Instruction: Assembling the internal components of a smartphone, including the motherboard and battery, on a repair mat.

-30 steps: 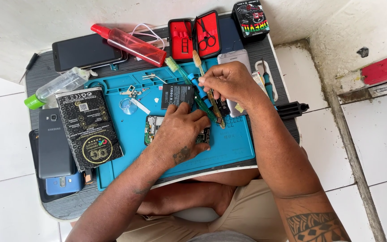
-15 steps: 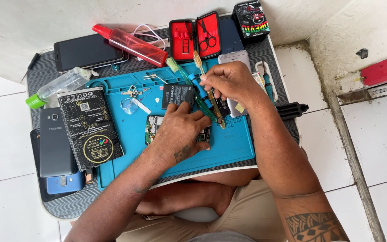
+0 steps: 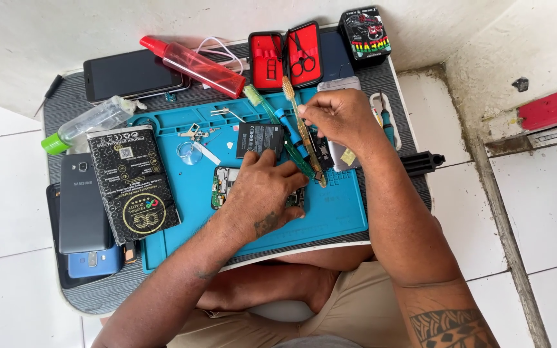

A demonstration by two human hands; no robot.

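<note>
My left hand (image 3: 269, 193) lies palm down on an opened phone with a green circuit board (image 3: 219, 188), holding it against the blue work mat (image 3: 330, 212). A black battery (image 3: 259, 138) lies just above the fingers. My right hand (image 3: 340, 119) hovers at the mat's upper right. Its fingertips are pinched on the handle of a tan toothbrush (image 3: 289, 87), which slants down the mat. A green toothbrush (image 3: 254, 96) and a blue-handled screwdriver (image 3: 286, 124) lie beside it. Part of a silver phone back (image 3: 342, 156) shows under the right wrist.
The mat sits on a dark ribbed tray (image 3: 66, 103) over my lap. On the left are a black box (image 3: 133, 183) and stacked phones (image 3: 82, 206). Along the back are a black phone (image 3: 133, 74), a red spray bottle (image 3: 191, 64), a clear bottle (image 3: 88, 122), a red tool case (image 3: 285, 55) and a small black box (image 3: 365, 32).
My right hand has shifted slightly right and up along the toothbrush handle. The left hand stays on the opened phone.
</note>
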